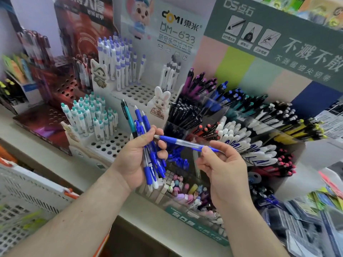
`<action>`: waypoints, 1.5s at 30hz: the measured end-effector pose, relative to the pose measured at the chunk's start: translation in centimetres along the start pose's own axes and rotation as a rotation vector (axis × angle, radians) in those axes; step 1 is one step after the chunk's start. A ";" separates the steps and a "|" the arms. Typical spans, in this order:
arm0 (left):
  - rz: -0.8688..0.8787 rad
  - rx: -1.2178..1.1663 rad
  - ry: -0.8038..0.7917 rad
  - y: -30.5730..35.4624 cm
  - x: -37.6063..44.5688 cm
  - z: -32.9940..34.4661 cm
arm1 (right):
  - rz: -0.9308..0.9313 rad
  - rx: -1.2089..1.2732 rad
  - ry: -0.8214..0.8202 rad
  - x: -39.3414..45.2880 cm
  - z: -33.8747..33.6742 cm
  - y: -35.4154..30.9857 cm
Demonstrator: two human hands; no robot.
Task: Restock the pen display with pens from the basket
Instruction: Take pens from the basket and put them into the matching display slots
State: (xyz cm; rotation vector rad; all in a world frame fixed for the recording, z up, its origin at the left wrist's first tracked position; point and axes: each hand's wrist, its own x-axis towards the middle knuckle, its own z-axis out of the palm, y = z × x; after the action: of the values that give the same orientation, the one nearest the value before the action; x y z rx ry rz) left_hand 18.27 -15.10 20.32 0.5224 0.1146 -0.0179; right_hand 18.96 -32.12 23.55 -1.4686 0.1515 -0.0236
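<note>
Head view: tiered pen display (pixel 241 130) on the shelf; white basket (pixel 27 197) at lower left. Left hand (pixel 137 160) clasps a bundle of blue pens (pixel 150 154); right hand (pixel 220 164) pinches a single blue pen (pixel 185 142), held level before the display.

Two hands are seen: left hand (pixel 137 156), right hand (pixel 224 167); one teal pen (pixel 128 115); one basket (pixel 27 197); blue pens uncounted.
</note>
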 end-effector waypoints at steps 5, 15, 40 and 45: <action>-0.018 0.060 0.020 -0.3 0.2 -0.4 | -0.208 0.051 0.103 0.5 -0.7 -1.6; 0.000 0.167 0.022 -0.2 -0.2 -1.2 | -1.079 -0.840 0.076 2.9 -2.2 -0.6; -0.158 0.368 -0.040 -1.1 -2.1 -0.1 | -0.251 -0.761 -0.290 2.1 2.8 -1.0; -0.173 0.415 -0.070 -2.0 -2.1 0.6 | 0.007 -0.544 -0.462 0.3 3.5 -0.8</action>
State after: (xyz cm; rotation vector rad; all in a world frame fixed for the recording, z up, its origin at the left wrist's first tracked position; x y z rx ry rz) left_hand 16.14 -17.14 20.07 0.9241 0.0872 -0.2326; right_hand 19.75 -28.75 24.69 -1.9725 -0.2319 0.3873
